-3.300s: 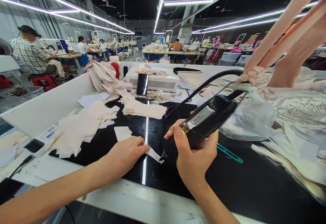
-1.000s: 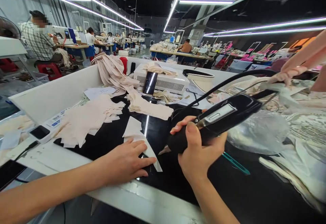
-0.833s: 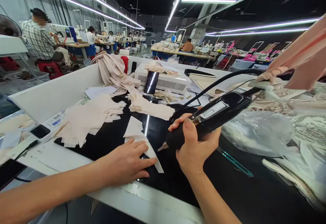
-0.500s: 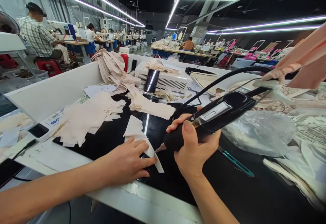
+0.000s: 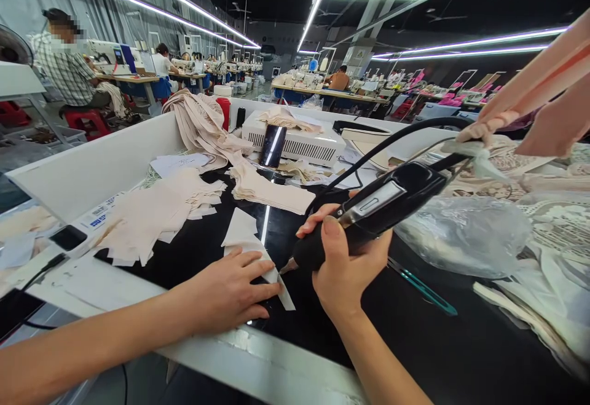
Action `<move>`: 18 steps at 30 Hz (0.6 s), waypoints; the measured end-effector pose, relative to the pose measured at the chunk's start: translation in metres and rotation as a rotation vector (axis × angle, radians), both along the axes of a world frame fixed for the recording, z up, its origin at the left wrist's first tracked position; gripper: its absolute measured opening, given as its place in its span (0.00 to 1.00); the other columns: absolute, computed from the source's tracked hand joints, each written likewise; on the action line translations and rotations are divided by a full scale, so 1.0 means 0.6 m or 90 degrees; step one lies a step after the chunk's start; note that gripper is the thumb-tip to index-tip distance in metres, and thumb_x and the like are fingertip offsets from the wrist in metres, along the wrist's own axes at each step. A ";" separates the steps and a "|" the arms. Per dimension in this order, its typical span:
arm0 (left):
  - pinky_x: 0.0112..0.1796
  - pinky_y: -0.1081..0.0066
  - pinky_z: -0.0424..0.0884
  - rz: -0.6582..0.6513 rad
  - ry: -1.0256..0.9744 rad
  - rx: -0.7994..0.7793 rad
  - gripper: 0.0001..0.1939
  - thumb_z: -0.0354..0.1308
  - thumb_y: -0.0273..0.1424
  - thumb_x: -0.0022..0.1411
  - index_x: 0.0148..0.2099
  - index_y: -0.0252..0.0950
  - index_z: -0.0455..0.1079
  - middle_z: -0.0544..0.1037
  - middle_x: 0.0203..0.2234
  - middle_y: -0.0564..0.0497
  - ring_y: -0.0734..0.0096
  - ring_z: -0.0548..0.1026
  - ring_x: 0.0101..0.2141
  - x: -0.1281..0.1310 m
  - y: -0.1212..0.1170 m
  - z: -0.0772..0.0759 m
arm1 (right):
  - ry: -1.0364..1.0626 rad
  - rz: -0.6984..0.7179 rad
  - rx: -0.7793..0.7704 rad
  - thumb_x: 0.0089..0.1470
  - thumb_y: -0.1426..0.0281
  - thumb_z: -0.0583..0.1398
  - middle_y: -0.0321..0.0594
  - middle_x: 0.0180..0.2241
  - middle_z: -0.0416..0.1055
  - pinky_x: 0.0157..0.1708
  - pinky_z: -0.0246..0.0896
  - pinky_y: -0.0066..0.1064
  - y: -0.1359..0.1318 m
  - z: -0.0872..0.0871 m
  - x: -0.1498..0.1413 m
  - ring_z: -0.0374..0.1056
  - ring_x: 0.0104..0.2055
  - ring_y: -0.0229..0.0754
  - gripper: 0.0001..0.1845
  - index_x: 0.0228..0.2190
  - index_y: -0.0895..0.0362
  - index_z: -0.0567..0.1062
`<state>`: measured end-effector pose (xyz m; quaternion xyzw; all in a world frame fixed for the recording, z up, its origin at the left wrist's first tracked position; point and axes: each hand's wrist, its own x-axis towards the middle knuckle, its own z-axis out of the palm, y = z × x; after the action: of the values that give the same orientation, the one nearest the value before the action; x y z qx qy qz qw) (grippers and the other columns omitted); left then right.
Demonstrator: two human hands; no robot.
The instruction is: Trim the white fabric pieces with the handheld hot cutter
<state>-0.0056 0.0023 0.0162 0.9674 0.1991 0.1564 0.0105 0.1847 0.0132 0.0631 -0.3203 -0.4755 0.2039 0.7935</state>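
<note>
My left hand (image 5: 230, 291) lies flat with its fingers spread on a small cream fabric piece (image 5: 242, 227), pressing it to the black tabletop (image 5: 193, 263). My right hand (image 5: 348, 267) is wrapped round a thick black corded handheld tool (image 5: 364, 211) with a silver lever on its side. Its narrow tip points down and left, at the fabric's right edge close to my left fingertips. Whether the tip touches the cloth I cannot tell. A pale cloth strip (image 5: 516, 107) is tied at the tool's cable end and runs up to the right.
Stacked cream cut pieces (image 5: 147, 211) lie left, another stack (image 5: 271, 193) behind. A white vented box (image 5: 295, 144) stands at the back. Right are teal thread snips (image 5: 424, 288), a clear plastic bag (image 5: 465, 233) and lace fabric (image 5: 557, 227). People sit at sewing machines beyond.
My right hand and the tool's body have shifted slightly left, while its tip stays by the fabric's edge. My left fingers have edged a little to the right. The view has drifted slightly.
</note>
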 end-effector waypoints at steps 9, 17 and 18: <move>0.58 0.53 0.76 0.014 0.010 0.006 0.18 0.63 0.42 0.79 0.64 0.39 0.76 0.78 0.57 0.38 0.46 0.77 0.57 -0.001 -0.003 0.004 | -0.002 -0.016 -0.013 0.56 0.67 0.71 0.25 0.28 0.78 0.25 0.74 0.31 0.001 0.000 -0.001 0.72 0.22 0.35 0.15 0.39 0.50 0.70; 0.56 0.51 0.78 0.020 0.020 0.002 0.18 0.62 0.41 0.79 0.64 0.40 0.76 0.78 0.57 0.38 0.45 0.77 0.58 -0.001 -0.005 0.005 | 0.013 0.001 0.000 0.56 0.68 0.72 0.25 0.29 0.78 0.26 0.74 0.30 0.002 0.002 0.000 0.72 0.23 0.34 0.16 0.39 0.50 0.70; 0.56 0.51 0.78 0.021 0.022 0.003 0.18 0.62 0.42 0.79 0.64 0.40 0.76 0.78 0.57 0.38 0.45 0.77 0.58 -0.001 -0.005 0.005 | 0.014 0.000 0.003 0.56 0.68 0.72 0.25 0.28 0.78 0.26 0.74 0.30 0.001 0.003 0.000 0.72 0.23 0.34 0.16 0.39 0.50 0.71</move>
<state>-0.0061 -0.0005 0.0191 0.9665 0.2149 0.1406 0.0026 0.1847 0.0137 0.0648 -0.3159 -0.4675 0.2065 0.7994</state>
